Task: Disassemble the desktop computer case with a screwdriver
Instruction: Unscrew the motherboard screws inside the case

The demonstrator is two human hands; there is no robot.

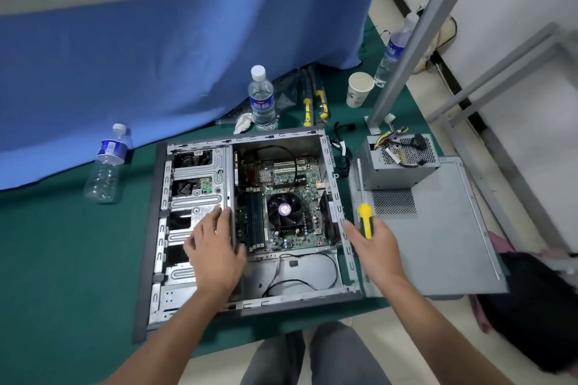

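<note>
A green mat (62, 244) covers the floor beside a hanging blue cloth (156, 56), with grey metal frame legs rising at the mat's far right corner.

Head view: the computer case (250, 216) lies open on its side at the middle of the mat, motherboard (291, 197) and cooler fan (284, 209) exposed. The removed side panel (444, 228) lies at the mat's right edge, just beside the case, with the power supply (400, 162) resting on its far end. The left hand (215, 247) lies flat, fingers straight, on the drive cage (197, 191) at its inner edge; its grip is apart and holds nothing. The right hand (373, 244) has its grip clamped on the yellow handle of the screwdriver (364, 219), whose shaft points away over the panel, just outside the case's right wall. Water bottles (262, 100) and a paper cup (359, 89) stand near the mat's far edge, close to two spare screwdrivers (314, 103).

Risks, as I judge them: the bare sheet-metal edges under the left palm could cut if the hand slides. The screwdriver tip, swung in over the board, could gouge traces or fan blades. A loosened screw could fall among the components. A knocked cup might spill toward the loose cables nearby.
</note>
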